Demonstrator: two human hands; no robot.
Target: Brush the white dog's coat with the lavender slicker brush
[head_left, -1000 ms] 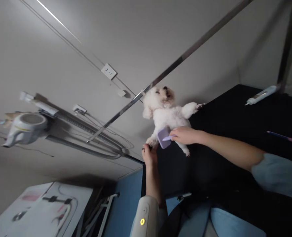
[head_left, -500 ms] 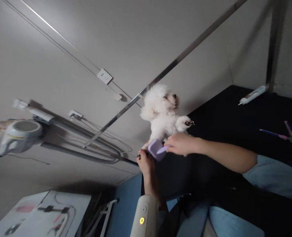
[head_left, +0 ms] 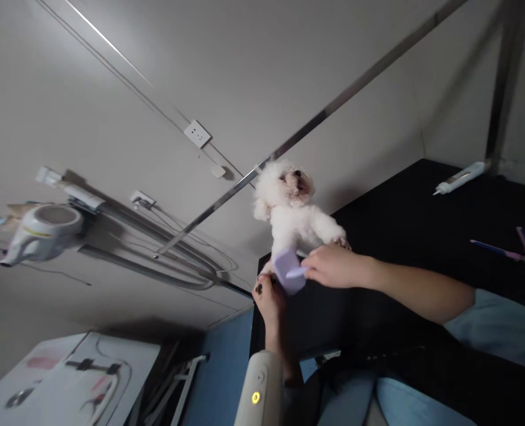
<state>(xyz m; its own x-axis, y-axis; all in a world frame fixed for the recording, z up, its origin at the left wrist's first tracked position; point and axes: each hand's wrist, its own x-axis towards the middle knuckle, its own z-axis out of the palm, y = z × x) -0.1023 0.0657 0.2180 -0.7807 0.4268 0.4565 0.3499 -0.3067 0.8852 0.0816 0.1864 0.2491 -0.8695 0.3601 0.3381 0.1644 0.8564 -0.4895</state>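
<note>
A fluffy white dog (head_left: 291, 219) is on the black table, head raised, in the middle of the head view. My left hand (head_left: 269, 299) is closed around one of its paws at the end of an outstretched leg. My right hand (head_left: 333, 266) grips the handle of a lavender slicker brush (head_left: 288, 272). The square brush head is against or just beside that leg, close to my left fingers; the exact contact is hidden. The dog's other front paw rests by the back of my right hand.
A white bottle-shaped tool (head_left: 460, 178) and purple-handled pliers-like clippers (head_left: 522, 251) lie on the black table (head_left: 391, 219). A metal bar (head_left: 333, 109) runs behind the dog. A wall dryer (head_left: 47, 231) hangs left. A white device with a yellow light (head_left: 260, 384) is below.
The dog has lowered its raised front paw toward my right hand and turned its head upward. Both hands and the brush sit slightly lower in view, which has also shifted.
</note>
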